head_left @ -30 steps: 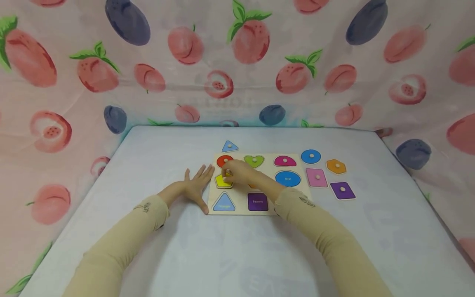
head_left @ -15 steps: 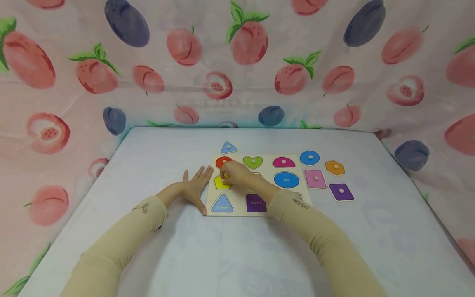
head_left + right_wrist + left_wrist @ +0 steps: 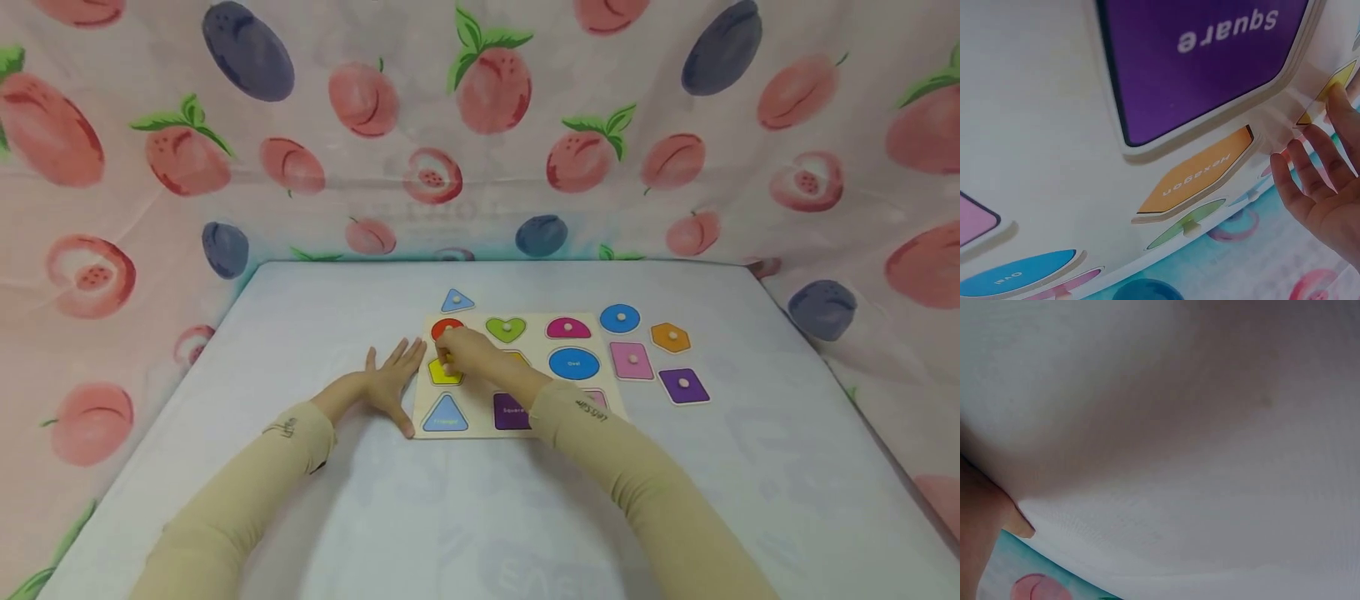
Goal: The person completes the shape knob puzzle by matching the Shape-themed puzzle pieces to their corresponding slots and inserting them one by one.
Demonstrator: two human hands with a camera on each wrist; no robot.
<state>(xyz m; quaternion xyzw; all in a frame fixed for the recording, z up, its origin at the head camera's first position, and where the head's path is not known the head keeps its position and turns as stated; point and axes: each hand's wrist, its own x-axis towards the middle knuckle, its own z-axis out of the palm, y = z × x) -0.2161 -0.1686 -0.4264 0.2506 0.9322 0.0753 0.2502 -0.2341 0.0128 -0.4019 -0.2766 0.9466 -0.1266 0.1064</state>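
A puzzle board [image 3: 480, 421] lies at the middle of the table [image 3: 300, 333]. A loose triangle piece [image 3: 457, 301] sits just beyond the board's far left corner. Four more loose pieces lie to the board's right: a circle [image 3: 619, 317] and a hexagon [image 3: 670, 337] farther off, a slanted four-sided piece [image 3: 632, 360] and another [image 3: 683, 385] nearer. The left hand [image 3: 386, 385] lies flat on the table against the board's left edge. The right hand [image 3: 468, 350] rests over the board's left column, on a piece [image 3: 442, 372] there. A printed curtain [image 3: 480, 125] hangs behind the table.
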